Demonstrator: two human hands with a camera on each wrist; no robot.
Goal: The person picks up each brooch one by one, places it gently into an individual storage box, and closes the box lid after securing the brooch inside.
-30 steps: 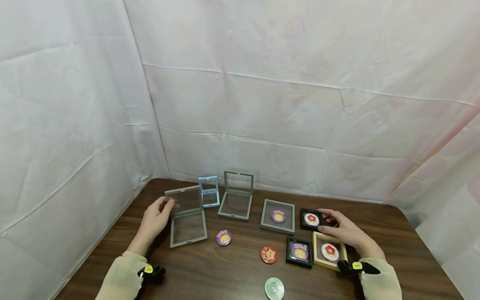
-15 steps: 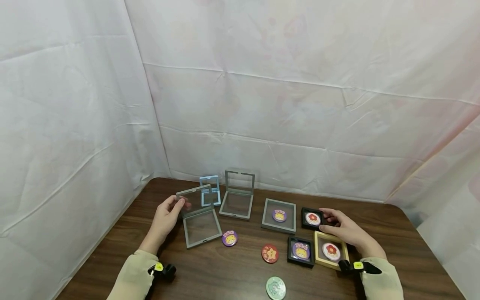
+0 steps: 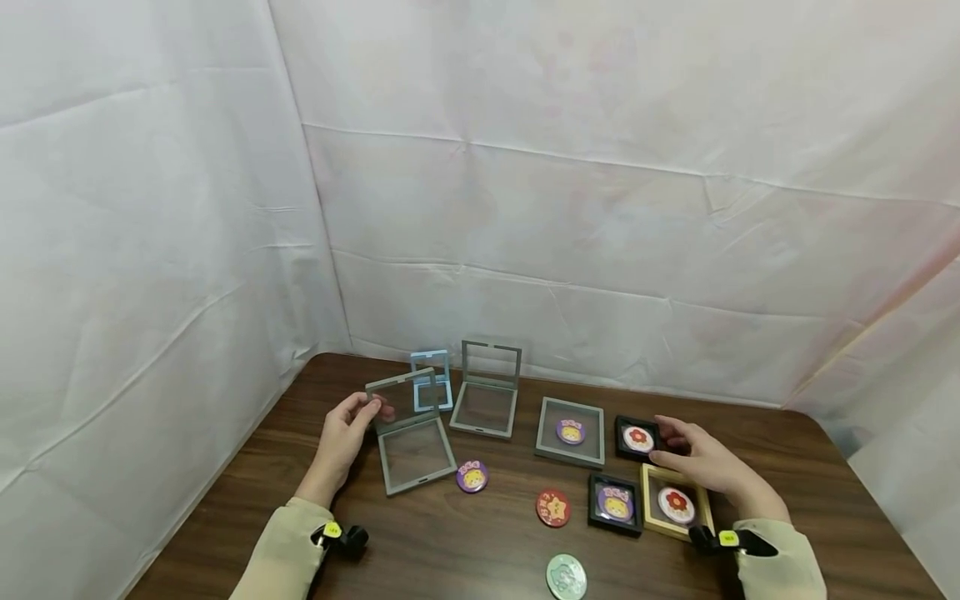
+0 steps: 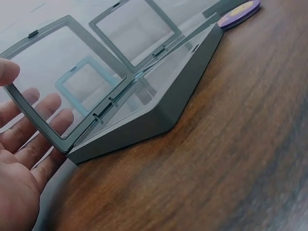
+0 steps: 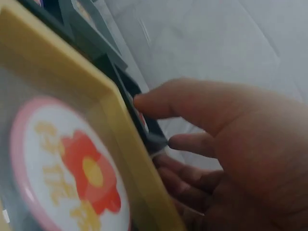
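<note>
With thumb and fingers my left hand (image 3: 347, 433) grips the raised clear lid of a grey display case (image 3: 417, 454). In the left wrist view its base (image 4: 163, 113) rests on the wood, and fingers show through the lid. A purple badge with a yellow animal (image 3: 472, 476) lies by its right corner. At the right, my right hand (image 3: 705, 458) holds the right side of a small black display case (image 3: 624, 450) with a red flower badge (image 3: 639, 439) in it. Thumb and index fingertips meet its edge in the right wrist view; the other fingers curl loosely behind.
Behind stand an open blue case (image 3: 432, 396) and another open grey case (image 3: 483, 408). A shut grey case (image 3: 551, 452), a black case (image 3: 596, 518) and a yellow case (image 3: 655, 525) hold badges. Loose red (image 3: 552, 507) and green (image 3: 566, 577) badges lie in front.
My left hand has shifted the open grey case to the right, nearer the purple badge, and turned it slightly. The right hand has stayed at the black case. The head view has shifted slightly.
</note>
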